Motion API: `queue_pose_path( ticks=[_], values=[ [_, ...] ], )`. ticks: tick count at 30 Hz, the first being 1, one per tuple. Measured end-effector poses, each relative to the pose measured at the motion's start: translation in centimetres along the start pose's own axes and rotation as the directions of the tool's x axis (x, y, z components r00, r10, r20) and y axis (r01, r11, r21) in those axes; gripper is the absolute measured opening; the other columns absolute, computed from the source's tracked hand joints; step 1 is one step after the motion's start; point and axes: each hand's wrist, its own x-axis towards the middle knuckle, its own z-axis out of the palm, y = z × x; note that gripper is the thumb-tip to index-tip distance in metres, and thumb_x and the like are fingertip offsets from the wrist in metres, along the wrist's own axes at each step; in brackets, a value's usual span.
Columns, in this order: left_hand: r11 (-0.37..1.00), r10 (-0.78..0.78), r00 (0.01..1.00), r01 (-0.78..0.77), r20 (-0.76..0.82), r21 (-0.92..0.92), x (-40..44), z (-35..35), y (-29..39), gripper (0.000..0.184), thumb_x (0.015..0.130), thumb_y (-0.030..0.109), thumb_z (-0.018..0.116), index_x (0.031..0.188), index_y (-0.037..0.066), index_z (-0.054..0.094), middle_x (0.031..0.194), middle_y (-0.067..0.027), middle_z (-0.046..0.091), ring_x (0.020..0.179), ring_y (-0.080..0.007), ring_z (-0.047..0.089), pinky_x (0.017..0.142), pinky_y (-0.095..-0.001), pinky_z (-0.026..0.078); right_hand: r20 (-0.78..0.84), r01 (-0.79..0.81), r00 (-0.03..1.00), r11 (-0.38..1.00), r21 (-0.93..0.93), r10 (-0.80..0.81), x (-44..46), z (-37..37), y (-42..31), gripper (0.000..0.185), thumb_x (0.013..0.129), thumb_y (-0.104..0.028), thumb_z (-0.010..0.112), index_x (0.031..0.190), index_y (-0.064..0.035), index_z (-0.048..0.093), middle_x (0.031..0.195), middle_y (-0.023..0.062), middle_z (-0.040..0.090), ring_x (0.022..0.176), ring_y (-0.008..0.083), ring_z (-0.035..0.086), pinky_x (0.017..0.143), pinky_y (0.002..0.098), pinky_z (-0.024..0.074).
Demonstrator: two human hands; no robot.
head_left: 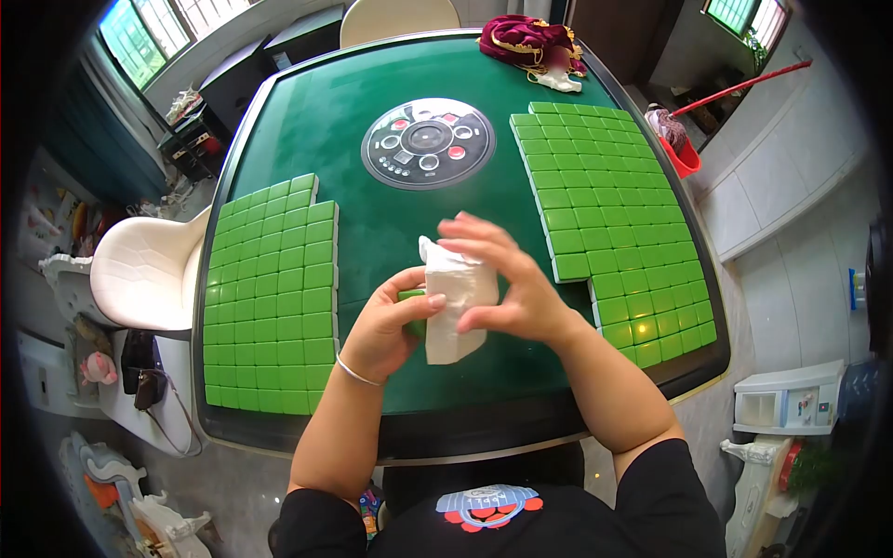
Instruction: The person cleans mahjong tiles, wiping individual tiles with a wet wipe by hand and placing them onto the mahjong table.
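Both hands are raised close together above the near half of the green worktop [316,102], at a white tissue [456,307]. The left hand [384,325] is clamped on the tissue, thumb across its left edge. A green tile [410,295] shows in part between that hand and the tissue; the rest is hidden. The right hand [517,288] curves about the tissue's right side, thumb against its face and upper fingers blurred near its top; whether these grip cannot be told. A bracelet [358,374] is on the left wrist.

To the left lies a block of green tiles [274,298], to the right a second block [609,214], both in close rows with stepped edges. A round control panel [428,144] is set in the worktop beyond the hands. At the far right corner lies a maroon cloth [526,39] with gold trim, a crumpled white piece [560,84] just beside it.
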Motion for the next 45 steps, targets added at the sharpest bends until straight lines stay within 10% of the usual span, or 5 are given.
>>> queue_pose_path(
  ticks=[5,22,29,35,45],
  values=[
    [0.990,0.137,0.990,-0.137,-0.014,0.016,0.2,-0.5,-0.9,0.023,0.087,0.005,0.068,0.110,0.005,0.066,0.101,-0.0071,0.069,0.092,-0.0169,0.066,0.081,-0.0339,0.054,0.066,-0.264,0.963,0.858,0.439,0.263,-1.0,2.0,0.7,0.031,0.077,-0.017,0.082,0.099,-0.0068,0.063,0.117,0.0120,0.063,0.121,0.0283,0.056,0.098,0.0384,0.0457],
    [0.920,0.281,0.957,-0.250,-0.064,0.300,0.5,0.0,-0.8,0.010,0.086,0.005,0.070,0.095,0.004,0.067,0.089,-0.0032,0.069,0.082,-0.0106,0.064,0.067,-0.0255,0.050,0.168,-0.397,0.886,0.522,0.755,0.432,-0.4,1.0,0.6,0.025,0.087,-0.012,0.073,0.106,-0.0076,0.057,0.100,0.0045,0.065,0.089,0.0116,0.062,0.078,0.0287,0.0513],
    [0.956,0.252,0.957,-0.269,-0.143,-0.118,0.5,0.6,0.0,0.019,0.096,0.016,0.058,0.111,0.005,0.057,0.103,-0.0110,0.066,0.089,-0.0181,0.063,0.067,-0.0281,0.050,0.061,-0.472,0.819,0.610,0.637,0.570,-0.6,1.5,0.6,0.017,0.091,-0.013,0.069,0.103,-0.0047,0.061,0.093,0.0032,0.067,0.084,0.0092,0.063,0.074,0.0271,0.0521],
    [0.947,0.120,0.982,-0.158,-0.148,-0.278,0.8,0.5,-0.9,0.031,0.105,0.029,0.039,0.117,0.004,0.053,0.105,-0.0123,0.062,0.094,-0.0227,0.062,0.067,-0.0314,0.051,-0.231,-0.075,0.972,0.982,-0.176,0.033,-0.4,1.5,0.1,0.017,0.084,-0.004,0.066,0.101,-0.0056,0.067,0.083,0.0093,0.060,0.076,0.0283,0.059,0.069,0.0348,0.0498],
    [0.916,0.029,1.000,-0.027,0.000,-0.400,0.3,0.5,-2.4,0.046,0.105,0.045,0.029,0.108,0.008,0.056,0.089,-0.0054,0.062,0.073,-0.0171,0.060,0.055,-0.0264,0.048,-0.066,0.161,0.983,0.981,-0.107,-0.169,-0.8,3.4,-1.5,0.046,0.073,0.002,0.071,0.117,-0.0140,0.071,0.111,0.0120,0.055,0.100,0.0281,0.058,0.082,0.0365,0.0514]
  ],
)
